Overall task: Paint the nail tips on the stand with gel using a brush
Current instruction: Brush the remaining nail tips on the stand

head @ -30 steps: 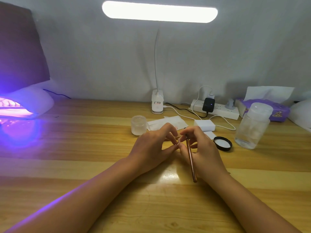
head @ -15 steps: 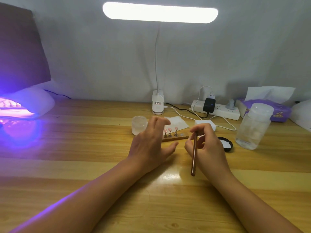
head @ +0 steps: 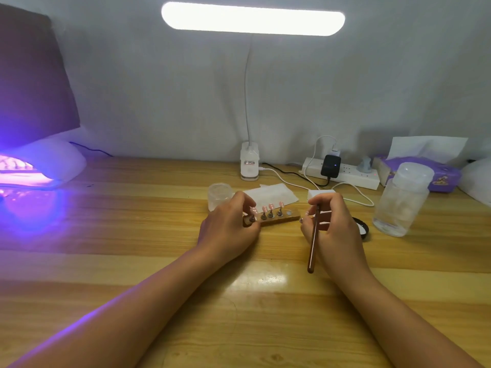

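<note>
1. Two hands flank our wooden stand (head: 276, 220) on the table (head: 132, 261): our left hand (head: 228, 229) grips its left end.
2. Right of the stand, our right hand (head: 334, 229) pinches the brush (head: 313, 245).
3. Four nail tips (head: 271, 207) stand upright on the stand.

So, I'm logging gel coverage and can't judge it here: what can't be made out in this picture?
Head view only:
- Brush bristles: hidden inside the right hand.
- Left end of the stand: covered by the left hand.
- Gel on the nail tips: too small and blurred.
- Small jar: contents unreadable.
</note>
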Demonstrator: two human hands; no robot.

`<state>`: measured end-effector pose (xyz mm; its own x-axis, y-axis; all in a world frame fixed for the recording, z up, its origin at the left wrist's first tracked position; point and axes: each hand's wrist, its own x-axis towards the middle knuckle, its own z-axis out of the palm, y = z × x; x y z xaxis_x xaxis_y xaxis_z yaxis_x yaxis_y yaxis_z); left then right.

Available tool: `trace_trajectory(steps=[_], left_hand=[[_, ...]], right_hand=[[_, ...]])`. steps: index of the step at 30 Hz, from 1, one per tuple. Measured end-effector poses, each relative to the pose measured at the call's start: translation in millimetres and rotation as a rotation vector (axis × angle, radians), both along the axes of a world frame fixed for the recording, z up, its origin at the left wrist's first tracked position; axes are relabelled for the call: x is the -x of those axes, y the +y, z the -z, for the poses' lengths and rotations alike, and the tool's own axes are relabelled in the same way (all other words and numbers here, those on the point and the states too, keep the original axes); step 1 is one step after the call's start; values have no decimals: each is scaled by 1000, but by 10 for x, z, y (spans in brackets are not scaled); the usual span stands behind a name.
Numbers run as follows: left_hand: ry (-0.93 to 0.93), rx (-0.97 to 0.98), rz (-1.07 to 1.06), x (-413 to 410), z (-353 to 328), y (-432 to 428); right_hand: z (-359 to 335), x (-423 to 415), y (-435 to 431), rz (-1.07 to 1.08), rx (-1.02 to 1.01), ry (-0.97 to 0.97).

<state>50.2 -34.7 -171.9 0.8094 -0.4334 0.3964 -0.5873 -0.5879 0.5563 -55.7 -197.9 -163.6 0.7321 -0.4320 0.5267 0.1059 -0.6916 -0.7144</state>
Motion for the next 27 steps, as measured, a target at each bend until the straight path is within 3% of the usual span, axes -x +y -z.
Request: trace_trajectory(steps=[4, 8, 21, 27], left_hand=[[-116, 12, 154, 49, -7, -16], [-111, -10, 270, 64, -5, -26], [100, 55, 241, 14, 4, -21], [155, 60, 246, 14, -8, -26]], right_hand=[[22, 1, -38, 31, 5, -2], [40, -18, -66, 58, -1, 32], [62, -36, -100, 49, -28, 110], [-19, 9, -20, 43, -82, -69]])
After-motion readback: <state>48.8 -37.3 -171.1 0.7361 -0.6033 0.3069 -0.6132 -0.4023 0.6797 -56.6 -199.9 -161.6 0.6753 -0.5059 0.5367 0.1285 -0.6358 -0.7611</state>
